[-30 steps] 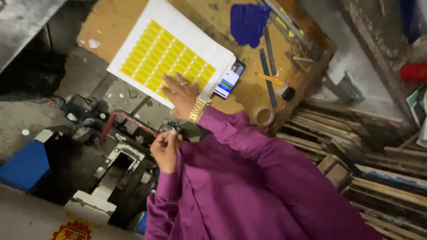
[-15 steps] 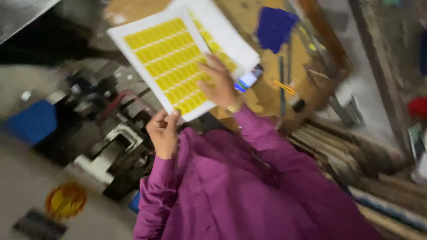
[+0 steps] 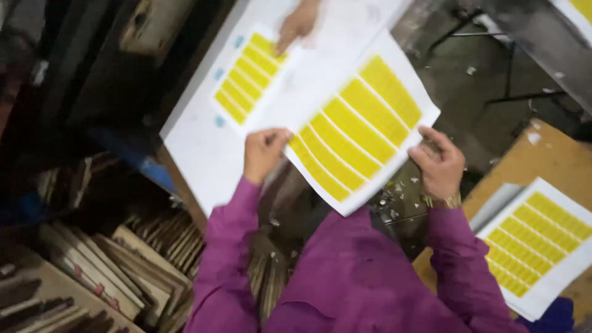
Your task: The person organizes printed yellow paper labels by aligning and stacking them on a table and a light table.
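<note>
We hold a white sheet (image 3: 361, 132) printed with yellow label strips between both hands, lifted off the surfaces and tilted, over a gap of dark floor littered with paper scraps (image 3: 394, 194). Our left hand (image 3: 264, 153) pinches its left edge with curled fingers; our right hand (image 3: 439, 165), with a gold watch at the wrist, grips the right edge, thumb on top. Both sleeves are purple cloth.

Beyond the sheet's far edge lies a broad white board (image 3: 203, 142), flat and smooth, with a smaller sheet of yellow strips (image 3: 250, 77) resting on it. Another person's hand (image 3: 296, 24) reaches in from the top and touches that smaller sheet's upper corner.

To the right, well apart from our sheet, a brown wooden table (image 3: 555, 160) carries a stack of like sheets (image 3: 536, 243), its corner toward us. At lower left, rough wooden slats (image 3: 123, 259) lie packed on edge close beside our left arm. The room between board and table is narrow; the held sheet spans most of it.
</note>
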